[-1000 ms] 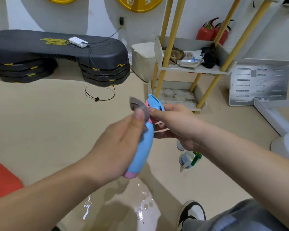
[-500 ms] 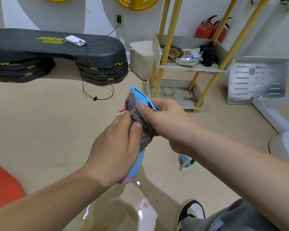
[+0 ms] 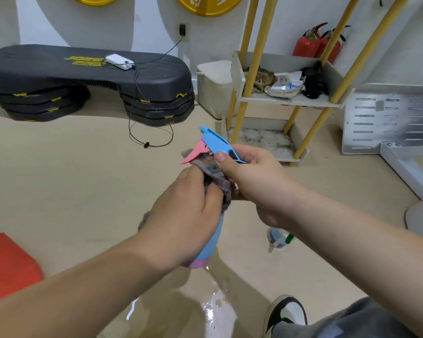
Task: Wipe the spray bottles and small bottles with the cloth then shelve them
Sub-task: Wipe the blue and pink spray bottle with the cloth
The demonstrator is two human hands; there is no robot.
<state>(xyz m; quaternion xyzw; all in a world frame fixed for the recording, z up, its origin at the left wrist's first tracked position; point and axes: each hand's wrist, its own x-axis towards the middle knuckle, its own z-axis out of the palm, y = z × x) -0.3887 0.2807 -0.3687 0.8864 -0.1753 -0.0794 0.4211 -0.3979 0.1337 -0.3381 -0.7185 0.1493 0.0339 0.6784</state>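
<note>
At the near left a red mat [image 3: 7,264] is seen, and at the far left a black step [image 3: 83,69]. In mid-scene, above the floor, the left hand [image 3: 181,215] is curled round the cloth [image 3: 215,176], which is wrapped about the body of the spray bottle [image 3: 211,242]. The bottle is held tilted, with its blue head and pink trigger far and its pink base near. The right hand [image 3: 254,181] is closed on the neck below the head, with the thumb pressed on the cloth's upper edge.

The step in hand is judged to be the wiping of this bottle. The lower body and base are bare of cloth, so a slide of the cloth toward the base is called for next, with the neck held steady. Shelving is not yet begun.

A wet patch [image 3: 213,311] is seen on the floor beneath. Further right a small bottle [image 3: 277,237] is on the floor, partly hidden by the right forearm. At the far right the shelf [image 3: 291,101] stands, with rags and packets on its upper tier.
</note>
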